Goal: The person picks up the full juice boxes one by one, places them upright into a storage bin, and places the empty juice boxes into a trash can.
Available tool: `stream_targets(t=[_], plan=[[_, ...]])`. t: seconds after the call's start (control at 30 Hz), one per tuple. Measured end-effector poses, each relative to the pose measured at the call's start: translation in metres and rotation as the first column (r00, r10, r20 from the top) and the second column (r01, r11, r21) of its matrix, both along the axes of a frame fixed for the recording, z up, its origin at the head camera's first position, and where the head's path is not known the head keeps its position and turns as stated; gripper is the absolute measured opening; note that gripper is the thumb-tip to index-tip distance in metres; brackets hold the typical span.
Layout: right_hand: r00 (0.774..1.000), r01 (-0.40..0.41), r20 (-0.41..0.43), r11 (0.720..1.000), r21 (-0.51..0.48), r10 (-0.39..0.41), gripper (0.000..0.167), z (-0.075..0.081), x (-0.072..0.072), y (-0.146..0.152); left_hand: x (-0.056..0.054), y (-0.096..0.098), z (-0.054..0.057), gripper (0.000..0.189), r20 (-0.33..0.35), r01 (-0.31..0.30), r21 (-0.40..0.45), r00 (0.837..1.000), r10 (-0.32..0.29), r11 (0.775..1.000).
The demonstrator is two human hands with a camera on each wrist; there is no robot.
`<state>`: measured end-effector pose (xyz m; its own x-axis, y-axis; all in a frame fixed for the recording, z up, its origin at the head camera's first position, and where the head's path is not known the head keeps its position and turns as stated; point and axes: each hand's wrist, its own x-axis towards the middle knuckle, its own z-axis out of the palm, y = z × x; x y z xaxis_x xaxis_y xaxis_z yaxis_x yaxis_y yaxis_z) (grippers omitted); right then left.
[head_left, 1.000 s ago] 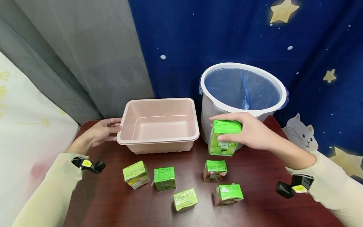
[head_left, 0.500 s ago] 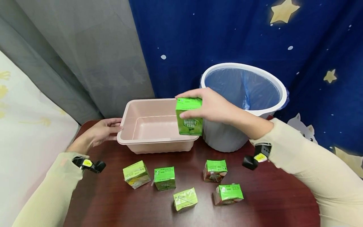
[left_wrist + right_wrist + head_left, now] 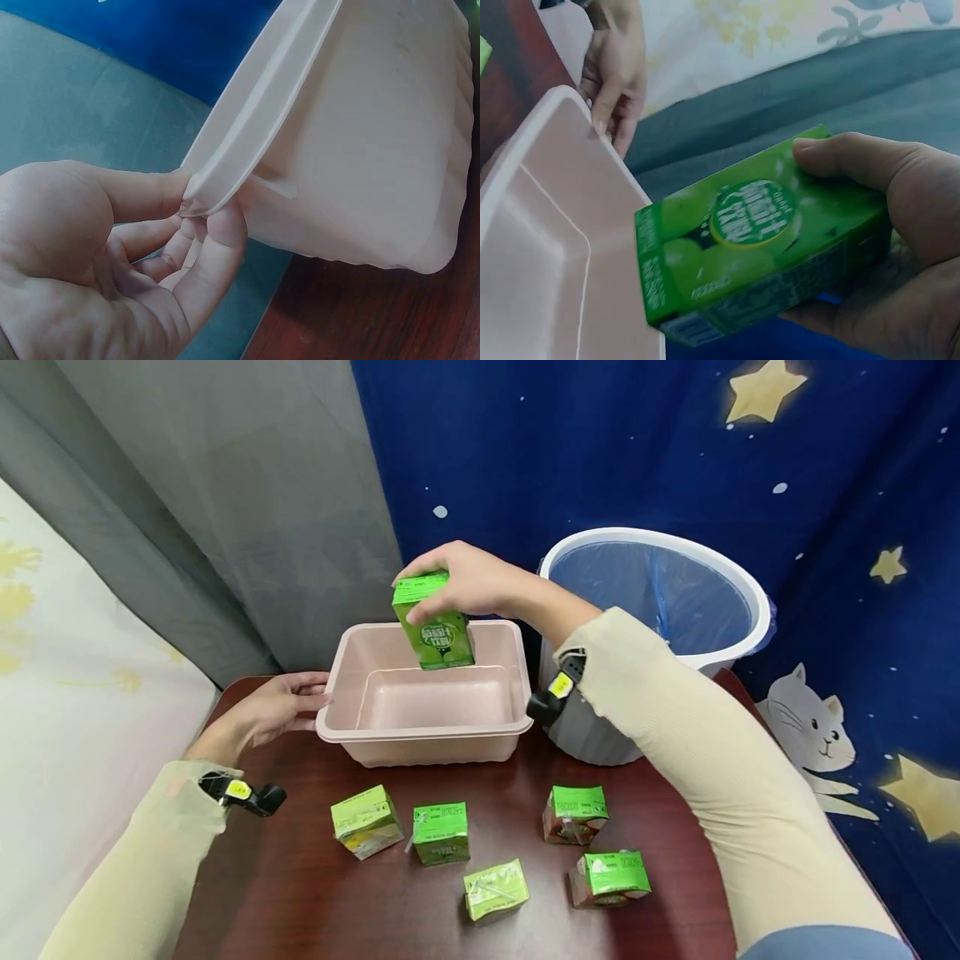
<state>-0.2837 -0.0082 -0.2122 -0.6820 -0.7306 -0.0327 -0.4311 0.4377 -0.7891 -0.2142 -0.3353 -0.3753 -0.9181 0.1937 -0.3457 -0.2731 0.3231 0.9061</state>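
Note:
My right hand point(image 3: 472, 581) grips a green juice box point(image 3: 438, 631) by its upper part, thumb on the front face. In the head view the box is over the back of a pale pink plastic basin point(image 3: 420, 733), slightly tilted. The right wrist view shows the printed front of the juice box point(image 3: 757, 217) beside the basin's wall point(image 3: 547, 247). At the basin's left end, my left hand point(image 3: 281, 706) pinches the rim. The left wrist view has the thumb of the left hand point(image 3: 97, 247) on top of the basin's rim point(image 3: 247, 112) and fingers curled beneath.
Several small juice boxes stand on the dark red table point(image 3: 300, 893): a yellow-green one point(image 3: 366, 822), a green one point(image 3: 440, 833), another yellow-green one point(image 3: 495, 891), and two brown-sided ones point(image 3: 575, 814). A lined grey-white bin point(image 3: 600, 731) stands right of the basin, partly behind my right arm.
My right hand has carried the green juice box left and upward from in front of the bin to over the basin. The left hand keeps its hold on the rim.

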Motion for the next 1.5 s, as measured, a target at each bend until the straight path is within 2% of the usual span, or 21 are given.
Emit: stream_targets(t=[0.2,0.4,0.63,0.83,1.1,1.3,1.5], plan=[[0.998,-0.035,0.054,0.991,0.131,0.028,0.046,-0.008,-0.019,-0.022,0.001,0.001,0.001,0.063,-0.002,0.006,0.004,1.000,-0.006,1.000],[0.991,-0.044,0.136,0.974,0.221,0.014,0.043,-0.025,-0.032,-0.044,0.003,-0.001,0.002,0.064,0.003,0.013,0.006,1.000,-0.013,1.000],[0.965,-0.062,0.264,0.982,0.178,0.013,0.049,-0.049,-0.043,-0.059,0.005,-0.001,0.001,0.064,0.003,0.010,0.006,1.000,-0.010,1.000],[0.955,-0.055,0.296,0.990,0.126,0.015,0.053,-0.077,-0.049,-0.060,0.006,0.000,0.000,0.064,-0.003,0.016,0.014,1.000,-0.016,1.000],[0.929,0.050,0.363,0.997,0.067,-0.071,0.056,-0.119,-0.062,-0.049,0.005,0.005,-0.003,0.063,-0.007,0.014,0.019,1.000,-0.013,1.000],[0.928,0.080,0.361,0.996,0.038,-0.088,0.055,-0.152,-0.067,-0.041,0.006,0.006,-0.002,0.062,-0.004,0.006,0.006,1.000,-0.006,1.000],[0.933,0.102,0.348,0.995,-0.009,-0.093,0.059,-0.169,-0.068,-0.038,0.006,0.008,0.000,0.062,-0.006,0.012,0.021,1.000,-0.012,1.000]])
